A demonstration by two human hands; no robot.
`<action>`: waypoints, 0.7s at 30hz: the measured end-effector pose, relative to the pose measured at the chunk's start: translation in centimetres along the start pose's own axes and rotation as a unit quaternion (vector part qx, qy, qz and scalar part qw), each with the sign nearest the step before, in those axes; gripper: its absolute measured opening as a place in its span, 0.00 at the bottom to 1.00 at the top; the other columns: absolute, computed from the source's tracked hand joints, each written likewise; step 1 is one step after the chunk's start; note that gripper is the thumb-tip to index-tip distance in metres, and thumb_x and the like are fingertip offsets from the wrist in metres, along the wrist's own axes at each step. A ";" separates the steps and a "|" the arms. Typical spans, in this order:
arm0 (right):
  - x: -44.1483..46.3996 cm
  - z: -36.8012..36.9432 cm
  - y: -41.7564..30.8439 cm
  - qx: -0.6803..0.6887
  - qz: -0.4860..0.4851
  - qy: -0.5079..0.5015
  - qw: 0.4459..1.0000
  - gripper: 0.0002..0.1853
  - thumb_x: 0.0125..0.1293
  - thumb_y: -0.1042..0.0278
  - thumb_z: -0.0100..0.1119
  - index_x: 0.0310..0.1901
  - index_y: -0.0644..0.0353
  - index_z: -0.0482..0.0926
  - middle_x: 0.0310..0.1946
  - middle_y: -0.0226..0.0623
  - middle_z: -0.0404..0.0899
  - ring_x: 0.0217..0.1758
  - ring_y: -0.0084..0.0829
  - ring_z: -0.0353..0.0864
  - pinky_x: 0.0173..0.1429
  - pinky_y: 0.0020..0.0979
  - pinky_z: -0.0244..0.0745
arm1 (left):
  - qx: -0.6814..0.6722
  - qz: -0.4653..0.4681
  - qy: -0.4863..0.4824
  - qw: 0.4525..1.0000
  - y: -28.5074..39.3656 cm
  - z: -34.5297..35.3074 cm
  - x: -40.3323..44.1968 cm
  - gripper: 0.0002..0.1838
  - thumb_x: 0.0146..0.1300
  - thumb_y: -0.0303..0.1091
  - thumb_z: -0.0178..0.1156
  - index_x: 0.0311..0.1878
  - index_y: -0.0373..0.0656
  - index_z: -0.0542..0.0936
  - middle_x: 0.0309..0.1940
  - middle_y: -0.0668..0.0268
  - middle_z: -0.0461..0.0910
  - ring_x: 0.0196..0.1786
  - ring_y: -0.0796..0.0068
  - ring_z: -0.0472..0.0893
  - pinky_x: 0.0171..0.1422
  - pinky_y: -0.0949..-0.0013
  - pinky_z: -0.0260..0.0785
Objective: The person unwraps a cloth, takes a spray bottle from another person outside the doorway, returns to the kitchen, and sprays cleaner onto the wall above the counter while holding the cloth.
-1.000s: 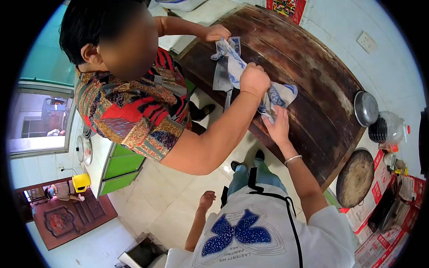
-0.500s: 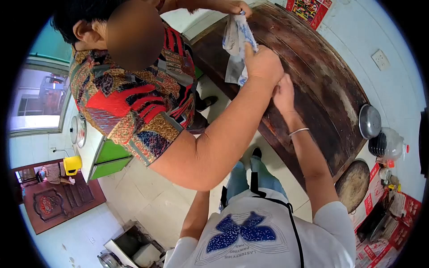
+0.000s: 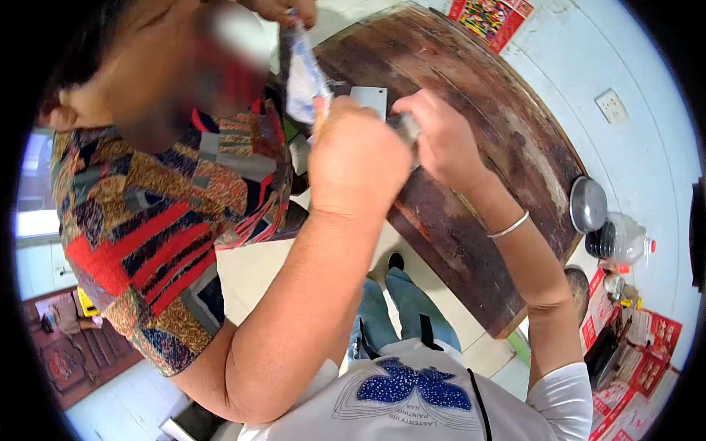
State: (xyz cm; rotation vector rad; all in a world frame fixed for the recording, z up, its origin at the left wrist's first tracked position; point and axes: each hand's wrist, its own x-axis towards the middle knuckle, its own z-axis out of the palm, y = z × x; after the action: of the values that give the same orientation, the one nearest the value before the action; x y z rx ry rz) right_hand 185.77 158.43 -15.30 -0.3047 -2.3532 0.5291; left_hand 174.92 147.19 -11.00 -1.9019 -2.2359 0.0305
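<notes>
My right hand [image 3: 445, 143], with a bracelet at the wrist, is over the wooden table [image 3: 507, 169]. Its fingers are bent round a blurred greyish piece that I cannot make out, close beside another person's hand [image 3: 360, 158]. That person grips a white and blue cloth [image 3: 304, 77] with both hands, one at its top end and one at its lower end. A cleaver's blade [image 3: 370, 101] lies on the table behind the hands, partly hidden. My left hand is out of sight behind the other person's arm.
The other person [image 3: 154, 228] in a patterned shirt leans in from the left. At the right are a metal bowl [image 3: 588, 205], a plastic jug [image 3: 625, 239] and a round board [image 3: 577, 290], partly hidden by my arm. A wall socket [image 3: 611, 106] is above.
The other person has come closer and drawn the cloth leftward off the table. My right hand has risen and its fingers have bent. My left hand, seen low earlier, is hidden.
</notes>
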 end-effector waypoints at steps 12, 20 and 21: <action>-8.2 -2.4 -1.5 -0.010 0.105 -0.126 0.986 0.10 0.60 0.66 0.51 0.43 0.57 0.74 0.31 0.42 0.78 0.36 0.48 0.79 0.38 0.43 0.73 | -0.046 0.038 -0.021 0.998 3.1 1.5 -3.0 0.10 0.53 0.38 0.57 0.26 0.48 0.87 0.30 0.62 0.82 0.46 0.61 0.75 0.68 0.49 0.58; -16.7 -4.3 -2.9 -0.025 0.169 -0.150 0.974 0.13 0.61 0.62 0.58 0.42 0.61 0.75 0.26 0.47 0.76 0.31 0.50 0.77 0.32 0.45 0.69 | -0.037 0.051 0.075 0.995 6.8 3.8 -3.9 0.09 0.52 0.36 0.57 0.25 0.48 0.87 0.31 0.65 0.83 0.46 0.61 0.75 0.65 0.49 0.61; -18.0 -4.3 -2.8 -0.041 0.181 -0.152 0.971 0.13 0.61 0.63 0.57 0.42 0.63 0.75 0.27 0.49 0.77 0.31 0.50 0.78 0.33 0.46 0.70 | 0.330 0.138 0.128 0.925 7.3 6.0 -5.2 0.09 0.55 0.36 0.57 0.31 0.47 0.86 0.34 0.65 0.82 0.48 0.62 0.75 0.63 0.51 0.62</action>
State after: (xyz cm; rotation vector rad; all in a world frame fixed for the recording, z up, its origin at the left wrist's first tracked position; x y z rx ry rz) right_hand 201.64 150.75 -21.65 -0.7491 -2.6338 0.6900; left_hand 181.78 144.00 -18.70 -1.6883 -1.5027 0.4825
